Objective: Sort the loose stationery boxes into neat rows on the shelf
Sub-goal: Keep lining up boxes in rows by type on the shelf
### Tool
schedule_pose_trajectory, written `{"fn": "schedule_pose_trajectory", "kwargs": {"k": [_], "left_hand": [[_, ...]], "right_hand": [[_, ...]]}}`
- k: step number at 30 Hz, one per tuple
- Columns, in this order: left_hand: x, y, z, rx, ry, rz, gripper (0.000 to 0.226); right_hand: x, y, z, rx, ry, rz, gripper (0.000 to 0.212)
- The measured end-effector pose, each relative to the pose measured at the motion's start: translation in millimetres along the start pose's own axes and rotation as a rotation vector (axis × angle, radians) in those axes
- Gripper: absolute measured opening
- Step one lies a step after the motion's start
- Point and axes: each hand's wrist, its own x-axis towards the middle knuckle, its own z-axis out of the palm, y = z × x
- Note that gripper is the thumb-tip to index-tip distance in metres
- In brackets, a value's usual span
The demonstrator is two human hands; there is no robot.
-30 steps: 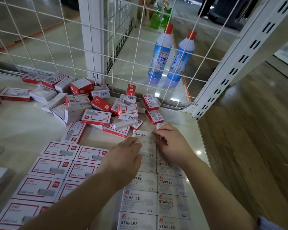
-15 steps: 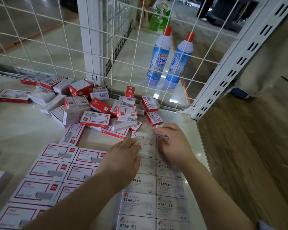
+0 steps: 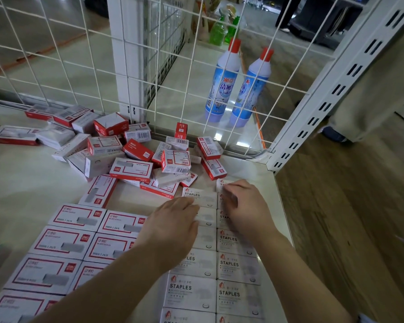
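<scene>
Risk: my left hand (image 3: 173, 226) lies flat, right hand (image 3: 245, 206) pinches white cardboard STAPLES boxes (image 3: 200, 197); a shove skews the rows.

Views: one, head-worn, wide-angle. Position: above the near edge of the shelf (image 3: 21, 183), close over it. Facing: forward and steeply down toward the shelf's far right corner. Range: both forearms enter from the bottom edge of the frame; wire grid (image 3: 63, 66) at the shelf's far edge, floor beyond. Straight lines bow near the frame borders. No second view shares the scene.
</scene>
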Motion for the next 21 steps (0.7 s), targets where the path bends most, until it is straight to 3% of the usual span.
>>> {"fn": "schedule_pose_trajectory", "kwargs": {"k": [4,12,14,18,21], "left_hand": [[-5,-5,-1,0.001,0.028,0.002,0.041],[-18,-29,-13,-0.018,0.147,-0.074,0.038],[-21,-35,-18,-0.002,0.166,-0.084,0.045],[-28,-46,-27,-0.012,0.154,-0.118,0.035],[-32,-52,-31,-0.022,0.147,-0.146,0.035]], "right_hand": [[0,-4,1,0.038,0.042,0.004,0.023],[20,-40,3,0.359,0.029,0.041,0.041],[28,-53,3,0.373,-0.023,-0.007,0.049],[45,-67,7,0.341,-0.113,-0.028,0.062],[54,-70,10,0.275,-0.133,-0.047,0.060]]}}
